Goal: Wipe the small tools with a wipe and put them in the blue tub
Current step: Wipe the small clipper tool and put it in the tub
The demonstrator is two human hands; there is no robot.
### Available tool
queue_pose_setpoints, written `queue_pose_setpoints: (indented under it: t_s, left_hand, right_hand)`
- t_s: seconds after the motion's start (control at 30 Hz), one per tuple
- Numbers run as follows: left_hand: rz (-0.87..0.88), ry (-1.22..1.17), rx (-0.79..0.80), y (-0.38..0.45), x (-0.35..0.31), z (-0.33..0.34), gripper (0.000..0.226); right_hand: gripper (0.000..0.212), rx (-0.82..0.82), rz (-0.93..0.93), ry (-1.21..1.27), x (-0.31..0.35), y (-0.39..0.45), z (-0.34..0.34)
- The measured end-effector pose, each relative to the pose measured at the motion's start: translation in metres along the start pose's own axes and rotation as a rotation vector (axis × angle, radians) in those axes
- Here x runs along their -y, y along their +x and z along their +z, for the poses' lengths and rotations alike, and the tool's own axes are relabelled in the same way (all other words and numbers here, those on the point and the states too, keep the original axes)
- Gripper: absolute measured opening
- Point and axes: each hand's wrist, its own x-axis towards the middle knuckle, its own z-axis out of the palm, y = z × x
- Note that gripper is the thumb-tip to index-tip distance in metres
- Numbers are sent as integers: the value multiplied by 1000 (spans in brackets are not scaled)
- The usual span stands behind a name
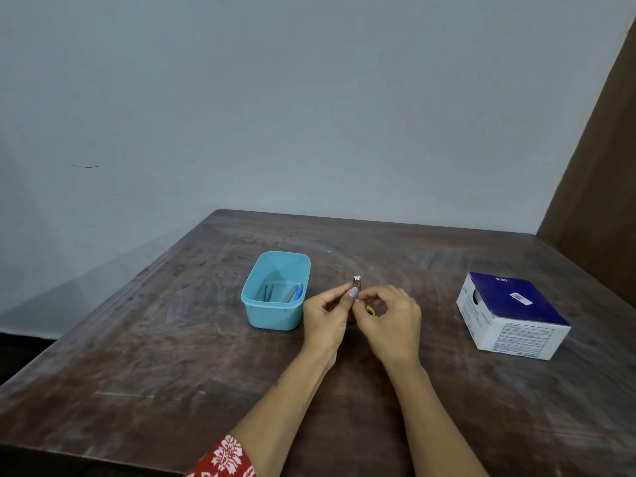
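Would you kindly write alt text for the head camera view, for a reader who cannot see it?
Two hands, left hand and right hand, pinch a small metal tool between them above a dark wooden table. A blue tub holding a few tools sits to the left, and a blue and white box to the right.

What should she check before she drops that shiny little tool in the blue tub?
1. Tool held firmly: ok, both the left hand and right hand pinch the small metal tool.
2. Tool wiped all over: cannot tell, no wipe plainly shows.
3. Blue tub open and near: ok, just left of the hands.
4. Room in tub: ok, only a few tools lie inside.
5. Yellow item under the hands: cannot tell what it is.
6. Box out of the way: ok, far right.
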Motion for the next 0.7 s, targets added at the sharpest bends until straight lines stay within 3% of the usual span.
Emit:
queue_pose_setpoints:
  t_s: [0.47, 0.6, 0.7]
  left_hand:
    - [29, 120, -28, 4, 7, -1, 16]
    - [55, 194, -2, 4, 10, -1, 16]
    - [80, 261, 49, 3, 9, -1, 17]
  right_hand:
    - [11, -21, 90, -53, 5, -2, 0]
    - [11, -152, 124, 72, 4, -1, 0]
    - [15, -138, 68, 131, 4, 0, 1]
